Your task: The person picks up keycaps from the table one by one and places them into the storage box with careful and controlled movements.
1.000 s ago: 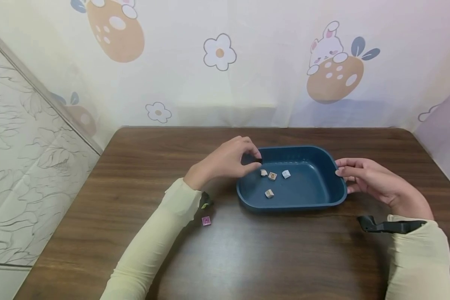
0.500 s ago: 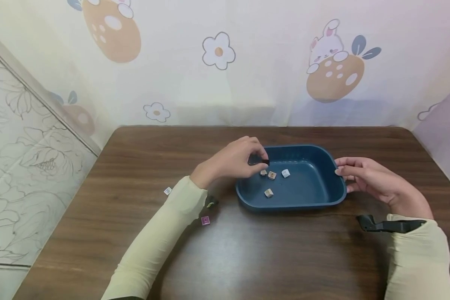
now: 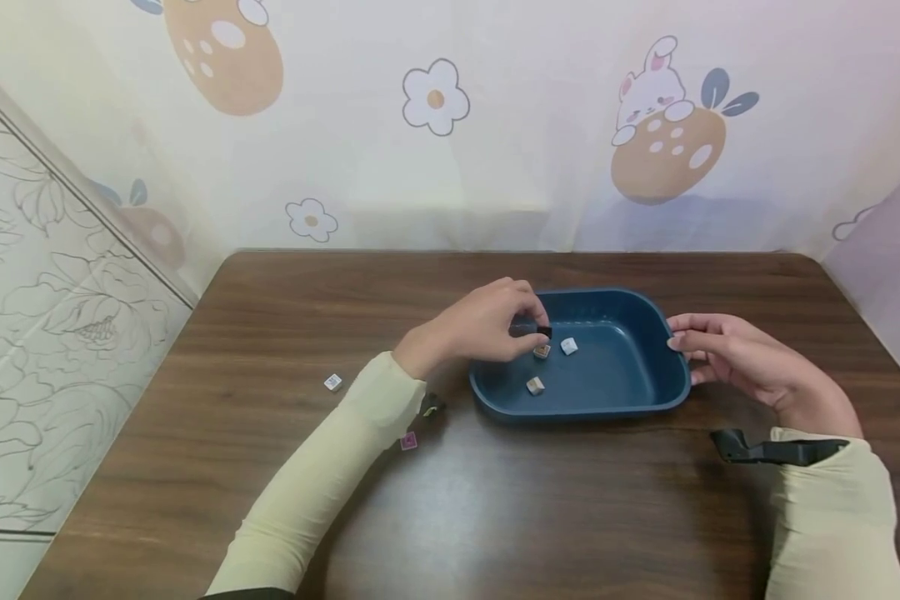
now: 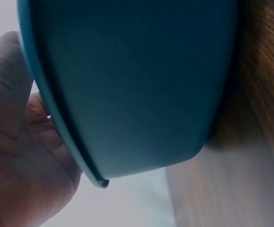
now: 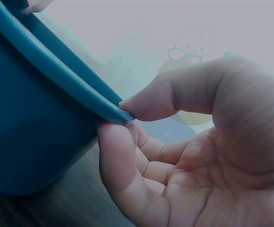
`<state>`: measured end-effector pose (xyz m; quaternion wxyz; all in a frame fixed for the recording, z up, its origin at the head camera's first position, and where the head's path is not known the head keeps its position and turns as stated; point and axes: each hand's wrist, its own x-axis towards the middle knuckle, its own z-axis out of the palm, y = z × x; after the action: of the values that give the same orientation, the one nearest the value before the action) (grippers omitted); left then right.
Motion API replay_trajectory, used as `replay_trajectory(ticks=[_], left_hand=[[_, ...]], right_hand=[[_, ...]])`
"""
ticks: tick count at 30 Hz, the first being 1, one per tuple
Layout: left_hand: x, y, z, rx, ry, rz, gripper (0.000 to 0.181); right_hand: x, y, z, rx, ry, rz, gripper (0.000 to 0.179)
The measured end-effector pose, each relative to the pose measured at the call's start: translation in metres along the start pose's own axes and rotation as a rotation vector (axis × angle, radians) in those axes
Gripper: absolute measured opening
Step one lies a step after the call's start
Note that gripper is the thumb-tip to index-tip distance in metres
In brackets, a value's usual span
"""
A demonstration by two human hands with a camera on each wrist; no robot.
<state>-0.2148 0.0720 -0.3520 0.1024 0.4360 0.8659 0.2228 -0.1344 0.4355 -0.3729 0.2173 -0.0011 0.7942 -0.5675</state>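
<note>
In the head view my left hand (image 3: pixel 483 323) reaches over the left side of a dark blue oblong basin (image 3: pixel 581 412). Between its thumb and forefinger it pinches a small black block (image 3: pixel 543 332). Below lie small square blocks: a brown one (image 3: pixel 542 352), a white one (image 3: pixel 568 346) and a beige one (image 3: pixel 535 385). My right hand (image 3: pixel 757 362) pinches the basin's right rim, thumb on top and forefinger beneath, as the right wrist view shows at the rim (image 5: pixel 75 87). The left wrist view has mostly the basin's outer wall (image 4: pixel 132 94), which hides the left fingertips.
A white patterned block (image 3: pixel 333 382) and a purple block (image 3: pixel 408 441) lie on the brown wooden table (image 3: pixel 540 517), left of the basin. A dark piece with a yellow-green mark (image 3: pixel 431 407) is by the left sleeve. A patterned wall covering (image 3: pixel 517 167) stands behind the table.
My left hand has moved right, farther over the basin, with the black block in its fingers. The white block on the table has come into sight. My right hand stays on the rim.
</note>
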Motion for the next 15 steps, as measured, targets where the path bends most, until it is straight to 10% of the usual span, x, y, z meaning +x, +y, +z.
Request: replay_trajectory(ticks=[15], left_hand=[[0.007, -0.003, 0.012, -0.027, -0.029, 0.030, 0.025]], right_hand=[[0.001, 0.000, 0.000, 0.028, -0.031, -0.020, 0.027]])
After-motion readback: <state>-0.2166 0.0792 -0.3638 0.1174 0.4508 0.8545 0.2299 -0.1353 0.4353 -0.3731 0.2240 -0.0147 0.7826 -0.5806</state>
